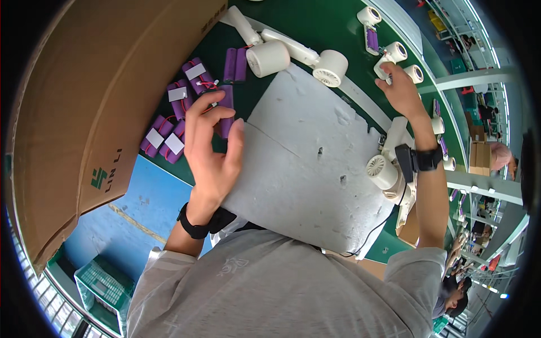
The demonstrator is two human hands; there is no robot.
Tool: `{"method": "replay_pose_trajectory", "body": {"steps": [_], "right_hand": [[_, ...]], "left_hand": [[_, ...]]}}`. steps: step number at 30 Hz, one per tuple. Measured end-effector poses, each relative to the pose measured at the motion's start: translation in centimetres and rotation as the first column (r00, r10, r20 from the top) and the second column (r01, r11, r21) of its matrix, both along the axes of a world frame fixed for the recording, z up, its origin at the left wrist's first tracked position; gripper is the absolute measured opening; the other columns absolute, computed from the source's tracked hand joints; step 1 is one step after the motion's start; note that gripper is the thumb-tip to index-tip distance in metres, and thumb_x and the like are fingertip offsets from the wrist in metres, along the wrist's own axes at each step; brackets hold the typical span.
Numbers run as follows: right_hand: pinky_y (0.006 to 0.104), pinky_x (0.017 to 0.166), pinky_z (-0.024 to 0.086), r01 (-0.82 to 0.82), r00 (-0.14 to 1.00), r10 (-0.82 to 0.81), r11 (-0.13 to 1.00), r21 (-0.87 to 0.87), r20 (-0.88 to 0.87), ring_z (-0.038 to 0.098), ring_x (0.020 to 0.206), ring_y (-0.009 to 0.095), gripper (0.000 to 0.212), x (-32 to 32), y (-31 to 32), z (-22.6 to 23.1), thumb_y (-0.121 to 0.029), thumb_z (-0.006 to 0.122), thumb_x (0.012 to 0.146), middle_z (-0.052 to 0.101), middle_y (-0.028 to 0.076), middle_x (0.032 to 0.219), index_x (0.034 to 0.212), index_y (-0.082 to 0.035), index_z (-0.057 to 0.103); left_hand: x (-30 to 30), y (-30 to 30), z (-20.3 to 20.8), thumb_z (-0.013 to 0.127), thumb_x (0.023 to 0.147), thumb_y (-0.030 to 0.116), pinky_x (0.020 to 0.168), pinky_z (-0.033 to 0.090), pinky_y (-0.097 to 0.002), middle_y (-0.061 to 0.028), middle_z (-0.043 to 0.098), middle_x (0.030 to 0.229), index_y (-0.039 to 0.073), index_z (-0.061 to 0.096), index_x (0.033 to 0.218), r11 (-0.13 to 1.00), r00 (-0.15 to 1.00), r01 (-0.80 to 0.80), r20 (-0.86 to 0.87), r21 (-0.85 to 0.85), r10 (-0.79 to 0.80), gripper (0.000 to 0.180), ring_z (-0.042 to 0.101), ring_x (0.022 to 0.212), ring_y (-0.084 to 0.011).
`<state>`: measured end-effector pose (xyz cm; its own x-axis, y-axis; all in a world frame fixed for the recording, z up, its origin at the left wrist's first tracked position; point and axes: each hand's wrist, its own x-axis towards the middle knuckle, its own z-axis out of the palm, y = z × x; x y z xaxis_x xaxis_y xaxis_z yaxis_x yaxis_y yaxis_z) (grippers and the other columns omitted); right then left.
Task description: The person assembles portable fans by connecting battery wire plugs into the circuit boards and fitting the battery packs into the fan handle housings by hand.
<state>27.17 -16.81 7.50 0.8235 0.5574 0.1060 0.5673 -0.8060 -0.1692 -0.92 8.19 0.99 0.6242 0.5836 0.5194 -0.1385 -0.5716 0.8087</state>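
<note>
Just past the left edge of the grey board [304,169], the left hand [214,146] is half open, with its fingers bent and its thumb apart from them. A purple battery pack [227,97] is right by its fingers, and I can't tell if they touch it. To the right of the board's far end, the right hand [401,93] has its fingers bent over a white fan [384,66]. The fingertips look like they touch it, but I can't tell how tightly they hold it.

More purple batteries [235,65] sit left of the board, some with white labels and red wires. Two big white fans [298,61] lie along the board's far edge, and a round fan head [382,172] is over its right side. A black wire [378,226] bends across the board's near right corner. Green worktop [315,17] shows beyond the board. Farther left of it stands a big brown box [107,101].
</note>
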Motion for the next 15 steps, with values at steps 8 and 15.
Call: {"method": "replay_pose_trajectory", "body": {"steps": [8, 15], "right_hand": [[0.0401, 0.080, 0.049, 0.046, 0.997, -0.059, 0.975, -0.217, -0.054, 0.065, 0.092, 0.030, 0.026, 6.2, -1.7, -3.5, -0.021, 0.066, 0.087, 0.067, 0.015, 0.094, 0.107, -0.007, 0.061], [0.0303, 0.058, 0.041, 0.004, 0.931, -0.022, 0.999, -0.050, -0.366, 0.051, 0.061, 0.019, 0.015, -9.6, 1.3, 4.9, -0.008, 0.065, 0.084, 0.052, 0.008, 0.071, 0.096, -0.004, 0.059]], "left_hand": [[-1.9, -1.7, 2.3, 0.071, 0.076, 0.002, 0.079, 0.052, -0.0343, -0.0187, 0.057, 0.118, 0.000, 0.062, 0.099, 0.956, 0.957, 0.281, 0.056, 0.084, -0.286, 0.025, 0.060, 0.100, -0.0281], [-2.2, -3.4, 1.5, 0.076, 0.071, -0.001, 0.079, 0.052, -0.0354, -0.0216, 0.054, 0.120, 0.000, 0.059, 0.106, 0.891, 0.912, 0.409, 0.117, -0.198, -0.393, 0.039, 0.060, 0.103, -0.0300]]}}
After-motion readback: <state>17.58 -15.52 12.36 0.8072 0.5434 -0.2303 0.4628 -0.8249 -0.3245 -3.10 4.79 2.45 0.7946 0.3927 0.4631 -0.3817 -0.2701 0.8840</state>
